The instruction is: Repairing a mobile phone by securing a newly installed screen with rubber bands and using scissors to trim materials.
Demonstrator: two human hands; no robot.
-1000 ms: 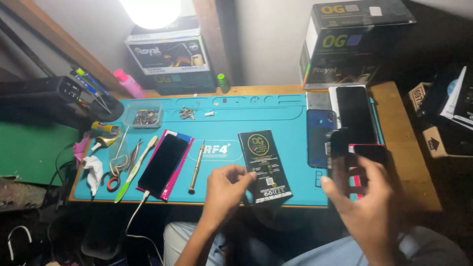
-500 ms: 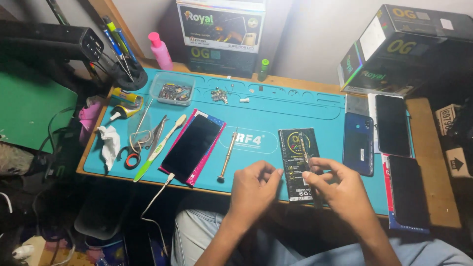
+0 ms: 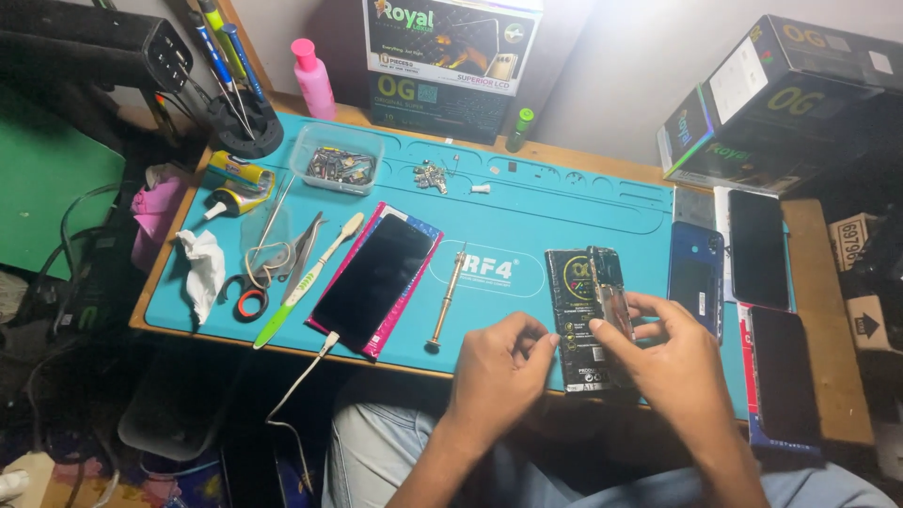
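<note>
A black printed packet [image 3: 574, 325] lies flat on the blue work mat [image 3: 527, 221], near its front edge. My left hand [image 3: 499, 372] is curled against the packet's left edge, fingertips touching it. My right hand [image 3: 673, 362] pinches a narrow clear strip-like part [image 3: 609, 287] and holds it upright just over the packet's right side. What the part is exactly is too small to tell.
A dark phone in a pink case [image 3: 376, 280] with a cable lies left of centre, a screwdriver [image 3: 445, 296] beside it. A toothbrush [image 3: 306, 280], tweezers, a clear parts box [image 3: 337, 169] and a pink bottle [image 3: 313, 80] stand left. Phones [image 3: 696, 273] [image 3: 758, 249] [image 3: 784, 372] and boxes [image 3: 781, 103] are at the right.
My right hand left a phone at the right, came to the packet beside my left hand, and now holds the clear part up. The view has shifted.
</note>
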